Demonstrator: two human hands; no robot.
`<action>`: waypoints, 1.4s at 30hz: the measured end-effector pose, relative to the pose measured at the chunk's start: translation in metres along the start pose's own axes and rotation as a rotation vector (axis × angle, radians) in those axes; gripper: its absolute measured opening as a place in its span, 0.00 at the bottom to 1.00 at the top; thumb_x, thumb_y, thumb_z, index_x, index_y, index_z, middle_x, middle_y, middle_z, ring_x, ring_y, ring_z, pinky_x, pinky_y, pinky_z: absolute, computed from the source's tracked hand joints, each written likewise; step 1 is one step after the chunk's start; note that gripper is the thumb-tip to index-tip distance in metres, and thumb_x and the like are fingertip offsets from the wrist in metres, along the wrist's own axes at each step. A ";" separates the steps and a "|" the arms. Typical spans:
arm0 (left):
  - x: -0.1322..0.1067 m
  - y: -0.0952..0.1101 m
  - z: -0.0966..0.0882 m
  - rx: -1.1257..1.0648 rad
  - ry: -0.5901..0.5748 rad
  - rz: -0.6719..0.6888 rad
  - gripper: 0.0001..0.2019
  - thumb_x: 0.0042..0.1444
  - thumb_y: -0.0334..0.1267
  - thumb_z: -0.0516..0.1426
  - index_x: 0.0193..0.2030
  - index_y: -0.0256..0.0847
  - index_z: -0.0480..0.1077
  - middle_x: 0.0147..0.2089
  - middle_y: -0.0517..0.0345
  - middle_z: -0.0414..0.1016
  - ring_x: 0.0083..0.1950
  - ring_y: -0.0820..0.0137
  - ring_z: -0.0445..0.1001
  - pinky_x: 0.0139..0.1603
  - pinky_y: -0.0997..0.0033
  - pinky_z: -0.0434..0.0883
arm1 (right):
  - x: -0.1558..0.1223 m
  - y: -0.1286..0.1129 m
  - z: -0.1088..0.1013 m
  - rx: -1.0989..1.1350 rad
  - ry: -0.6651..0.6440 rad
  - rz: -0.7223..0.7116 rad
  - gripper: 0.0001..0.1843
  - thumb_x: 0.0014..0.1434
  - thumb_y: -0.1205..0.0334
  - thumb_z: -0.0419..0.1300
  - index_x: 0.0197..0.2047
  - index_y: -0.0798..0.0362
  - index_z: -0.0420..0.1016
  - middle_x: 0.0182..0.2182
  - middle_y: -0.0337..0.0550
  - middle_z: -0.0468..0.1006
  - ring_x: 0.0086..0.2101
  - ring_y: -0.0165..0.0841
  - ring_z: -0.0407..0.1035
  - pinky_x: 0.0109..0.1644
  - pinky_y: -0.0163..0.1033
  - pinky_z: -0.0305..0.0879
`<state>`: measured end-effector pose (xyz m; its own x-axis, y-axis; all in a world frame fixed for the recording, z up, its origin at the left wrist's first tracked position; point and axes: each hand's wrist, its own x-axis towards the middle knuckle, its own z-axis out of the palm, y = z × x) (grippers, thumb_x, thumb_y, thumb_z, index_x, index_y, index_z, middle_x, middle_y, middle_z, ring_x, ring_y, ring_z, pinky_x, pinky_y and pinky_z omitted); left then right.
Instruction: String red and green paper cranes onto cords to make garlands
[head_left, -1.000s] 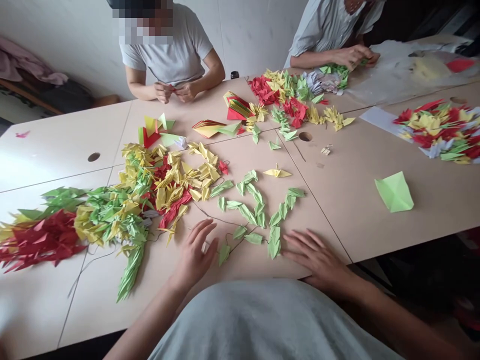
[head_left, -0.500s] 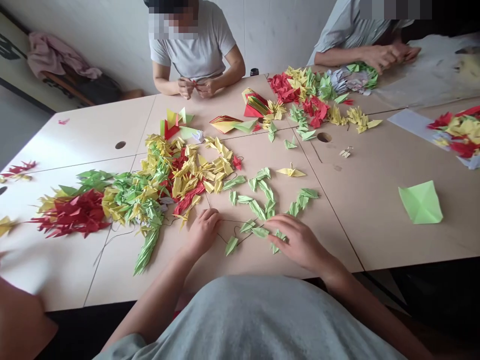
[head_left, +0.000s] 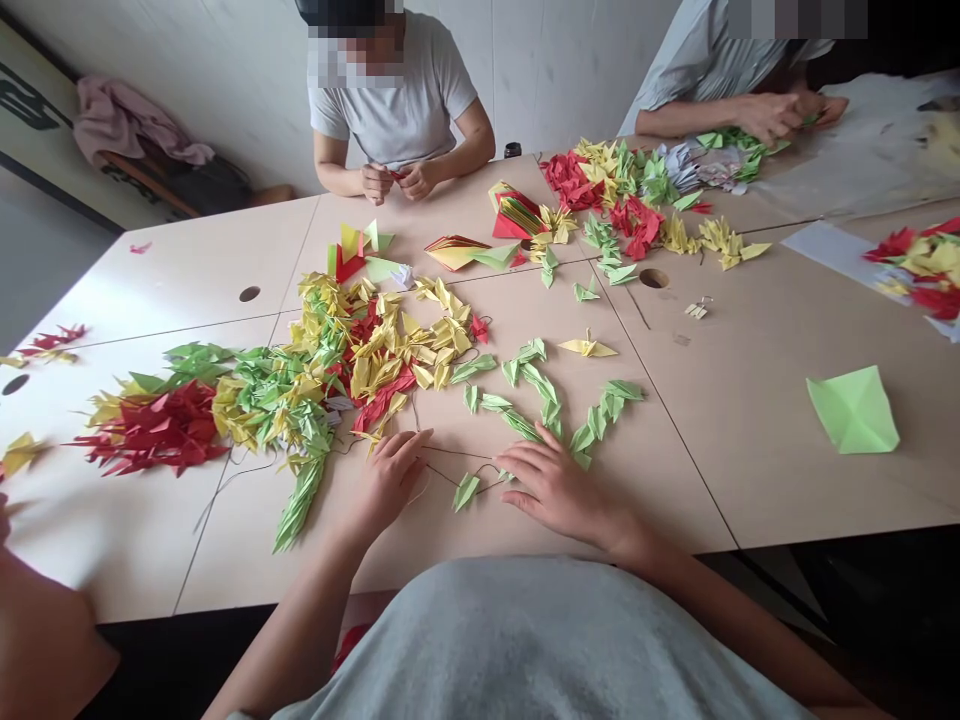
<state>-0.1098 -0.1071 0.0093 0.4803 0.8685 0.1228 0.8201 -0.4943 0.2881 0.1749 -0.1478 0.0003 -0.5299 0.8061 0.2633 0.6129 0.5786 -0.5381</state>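
My left hand rests on the table with its fingers stretched out, beside a thin dark thread. My right hand lies over part of a string of folded green paper cranes, fingers spread, touching them and hiding some. One green paper crane sits on the thread between my hands. More of the green string curves away beyond my right fingertips, with another green stretch to its right. A single yellow paper crane lies farther off.
Heaped strings of yellow cranes and red cranes lie left of my hands. A green paper square and a binder clip lie to the right. Two people work across the table; part of another person's arm shows at left.
My right hand has moved slightly left and spread flatter over the green cranes. My left hand's fingers have straightened from a curled position. The view has shifted slightly.
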 end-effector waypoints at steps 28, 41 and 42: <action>0.099 0.013 -0.007 0.108 -0.010 0.166 0.15 0.63 0.39 0.56 0.55 0.38 0.68 0.49 0.46 0.74 0.50 0.56 0.72 0.51 0.56 0.70 | -0.001 0.002 -0.011 -0.085 0.191 0.031 0.12 0.66 0.64 0.56 0.50 0.54 0.77 0.45 0.49 0.82 0.51 0.44 0.73 0.63 0.63 0.62; 0.107 0.035 0.021 0.016 -0.045 0.141 0.13 0.66 0.34 0.50 0.51 0.40 0.73 0.47 0.49 0.79 0.52 0.56 0.73 0.52 0.53 0.70 | -0.015 0.006 -0.011 -0.140 0.274 0.066 0.10 0.66 0.65 0.57 0.49 0.52 0.76 0.44 0.46 0.83 0.49 0.43 0.75 0.60 0.60 0.68; 0.104 0.036 0.022 -0.015 -0.038 0.170 0.15 0.66 0.33 0.49 0.54 0.40 0.72 0.48 0.49 0.79 0.53 0.57 0.73 0.53 0.54 0.70 | -0.014 0.005 -0.011 -0.138 0.278 0.063 0.10 0.66 0.64 0.57 0.49 0.52 0.76 0.44 0.46 0.83 0.50 0.44 0.75 0.60 0.60 0.68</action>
<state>-0.0234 -0.0353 0.0113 0.6235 0.7701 0.1346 0.7215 -0.6332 0.2803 0.1917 -0.1548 0.0022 -0.3197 0.8329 0.4519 0.7232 0.5226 -0.4516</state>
